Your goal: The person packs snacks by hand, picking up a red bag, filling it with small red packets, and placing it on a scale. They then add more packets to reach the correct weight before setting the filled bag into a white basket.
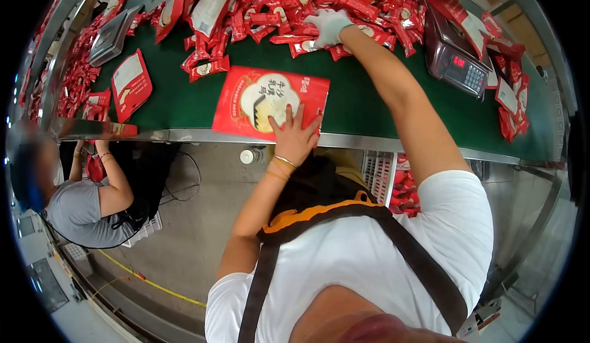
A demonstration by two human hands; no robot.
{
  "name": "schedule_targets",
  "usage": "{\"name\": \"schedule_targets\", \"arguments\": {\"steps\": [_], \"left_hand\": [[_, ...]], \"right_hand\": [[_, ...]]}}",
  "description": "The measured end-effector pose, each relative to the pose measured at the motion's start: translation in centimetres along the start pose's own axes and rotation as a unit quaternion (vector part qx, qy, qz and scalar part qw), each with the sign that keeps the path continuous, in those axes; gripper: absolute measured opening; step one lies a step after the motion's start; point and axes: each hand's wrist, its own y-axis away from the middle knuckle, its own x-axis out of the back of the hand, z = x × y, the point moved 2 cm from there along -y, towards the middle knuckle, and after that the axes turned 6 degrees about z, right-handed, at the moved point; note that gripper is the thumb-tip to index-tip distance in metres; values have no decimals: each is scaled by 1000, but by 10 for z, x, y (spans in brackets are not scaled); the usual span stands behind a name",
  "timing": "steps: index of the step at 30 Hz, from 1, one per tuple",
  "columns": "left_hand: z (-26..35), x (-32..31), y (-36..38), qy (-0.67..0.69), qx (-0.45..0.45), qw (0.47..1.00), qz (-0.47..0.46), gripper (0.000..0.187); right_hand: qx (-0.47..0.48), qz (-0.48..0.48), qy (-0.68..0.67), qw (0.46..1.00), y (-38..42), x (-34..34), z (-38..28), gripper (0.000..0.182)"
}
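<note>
My left hand [295, 135] is bare and lies with spread fingers on a large red pouch [230, 106]. The pouch has a round cream label and lies flat at the front edge of the green work surface. In a white glove, my right hand [330, 27] reaches to the front of a heap of small red wrapped packets [362, 5]. Its fingers are apart over the packets, with one packet [302, 48] just below the thumb side. The undersides of both hands are hidden.
A digital scale [458, 66] with a pouch on it stands at right, another scale [114, 36] at left. A red pouch [130, 85] lies on the green surface [178, 106]. A co-worker [92, 208] sits at left. Below the table edge is a white crate [378, 171].
</note>
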Motion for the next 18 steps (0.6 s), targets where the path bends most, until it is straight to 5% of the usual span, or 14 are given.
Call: {"name": "schedule_targets", "arguments": {"steps": [10, 12, 14, 18], "left_hand": [[-6, 15, -26, -13, 3, 999, 31, 36], [-1, 14, -39, 20, 67, 997, -25, 31], [6, 19, -47, 13, 63, 997, 29, 29], [6, 11, -62, 11, 115, 992, 58, 30]], "right_hand": [[-28, 58, -94, 993, 156, -42, 32, 89], [-51, 100, -276, 955, 183, -43, 32, 95], [-65, 121, -281, 950, 209, -47, 37, 96], [-90, 169, -271, 943, 234, -80, 61, 70]]}}
